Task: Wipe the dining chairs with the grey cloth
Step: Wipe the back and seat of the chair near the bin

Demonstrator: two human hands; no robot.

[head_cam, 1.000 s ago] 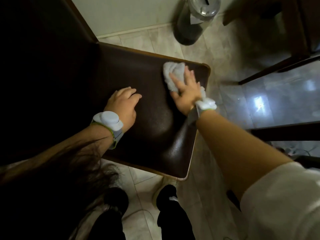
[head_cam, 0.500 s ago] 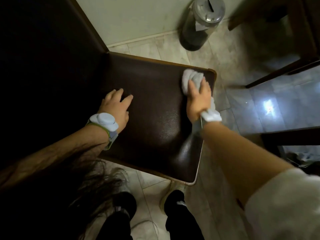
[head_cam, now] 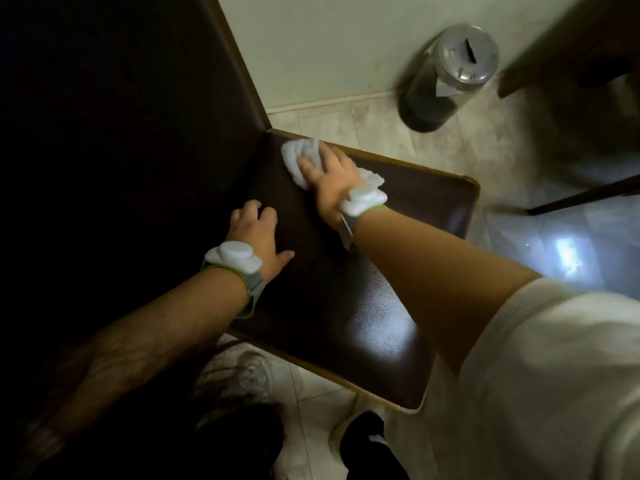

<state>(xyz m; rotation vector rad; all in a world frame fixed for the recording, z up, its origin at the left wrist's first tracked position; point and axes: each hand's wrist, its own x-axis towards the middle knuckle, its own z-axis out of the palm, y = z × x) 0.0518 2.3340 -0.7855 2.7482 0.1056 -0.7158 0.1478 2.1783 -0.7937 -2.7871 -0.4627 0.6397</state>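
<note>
Head view looks down on the one dining chair (head_cam: pixel 363 306) I am working on. My right hand (head_cam: pixel 329 178) presses flat on the grey cloth (head_cam: pixel 298 157), fingers spread over it, at about 11 o'clock on the seat, in the corner where the seat meets the backrest (head_cam: pixel 138 133). My left hand (head_cam: pixel 256 233) rests on the seat at about 9 o'clock, fingers loosely bent, grasping nothing, apparently just steadying me.

I judge the job is under way: the cloth is on the seat's far corner, and the backrest, frame and legs look yet to be done. I cannot tell from the leather's sheen which parts are already wiped.

The backrest is almost lost in shadow. A second dark piece of furniture (head_cam: pixel 571 46) at 2 o'clock is cut off, so I cannot say whether it is another chair. The bin (head_cam: pixel 446 74) near the wall is blurred.
</note>
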